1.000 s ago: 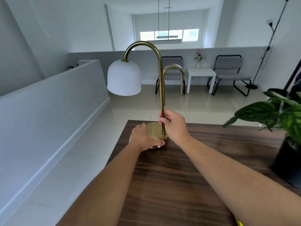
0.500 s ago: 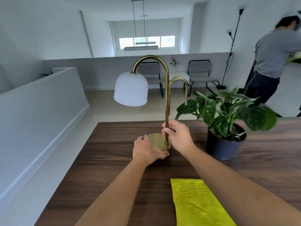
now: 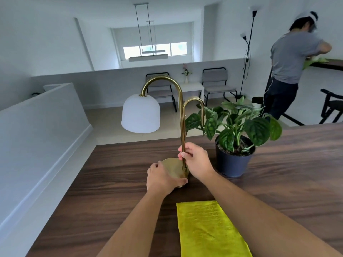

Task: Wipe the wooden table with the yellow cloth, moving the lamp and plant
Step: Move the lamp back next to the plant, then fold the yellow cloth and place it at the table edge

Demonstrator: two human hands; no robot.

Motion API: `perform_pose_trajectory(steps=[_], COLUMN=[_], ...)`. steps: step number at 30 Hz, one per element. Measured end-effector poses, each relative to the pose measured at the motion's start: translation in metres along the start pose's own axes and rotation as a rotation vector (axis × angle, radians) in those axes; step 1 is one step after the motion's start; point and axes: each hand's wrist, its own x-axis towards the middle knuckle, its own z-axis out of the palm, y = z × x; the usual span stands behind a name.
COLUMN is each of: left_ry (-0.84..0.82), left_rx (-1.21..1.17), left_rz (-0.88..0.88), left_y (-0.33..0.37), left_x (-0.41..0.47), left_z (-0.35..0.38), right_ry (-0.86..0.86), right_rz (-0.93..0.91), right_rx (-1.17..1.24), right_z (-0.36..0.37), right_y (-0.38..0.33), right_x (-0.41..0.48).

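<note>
Head view: my right hand [image 3: 197,161] grips the lamp [image 3: 181,127] stem, left hand [image 3: 161,178] clasps its base on the table [image 3: 111,182], plant [image 3: 233,134] just beside, yellow cloth [image 3: 207,229] nearer me

Looks like a home, an open upper-floor living space. Pale tiled floor [image 3: 118,125] and white walls. Low white half-wall [image 3: 111,78] along the far side, with a window [image 3: 154,50] beyond it. Two grey chairs [image 3: 215,80] against that half-wall, a small white side table [image 3: 191,88] between them with a little vase of flowers [image 3: 186,73]. Long pendant light [image 3: 148,57] overhead, black floor lamp [image 3: 248,52] in the right corner. Dark wooden table [image 3: 111,182] nearest, bearing a brass lamp [image 3: 181,117] and a potted plant [image 3: 233,130] near its far edge.
</note>
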Motion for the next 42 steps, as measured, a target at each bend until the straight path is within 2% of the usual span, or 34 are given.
perform_pose_trajectory(steps=[11,16,18,23,28,31,36,39,42], left_ry=[-0.010,-0.107,-0.095,0.017,-0.094,-0.067,-0.015,0.022,0.129], left_rx=[-0.029,0.018,0.033,0.043,0.204,0.220,0.105,-0.178,-0.390], left_rz=[-0.002,0.022,0.068,0.223,0.166,0.098,0.085,0.013,0.004], left_y=[-0.005,-0.004,-0.003,0.001,-0.002,-0.002,0.012,0.016,0.009], left_x=[0.012,0.010,0.002,-0.050,-0.108,-0.134,-0.160,-0.176,-0.192], left_z=[-0.003,-0.017,-0.024,-0.024,0.000,0.018,0.026,0.018,-0.001], right_ry=[-0.079,-0.113,-0.144,-0.301,-0.359,-0.303,-0.262,-0.254,-0.235], right_rz=[0.016,0.084,0.101,0.108,0.161,0.109,0.080,0.034,-0.036], right_rx=[-0.093,-0.131,-0.172,-0.465,-0.747,-0.889,-0.805,-0.654,-0.487], right_z=[0.001,-0.004,-0.012,-0.045,-0.077,-0.085,-0.084,-0.088,-0.092], right_y=[-0.003,-0.005,-0.006,0.011,0.037,0.046,0.044,0.038,0.014], right_x=[0.011,0.009,0.004,-0.036,-0.091,-0.120,-0.147,-0.156,-0.162])
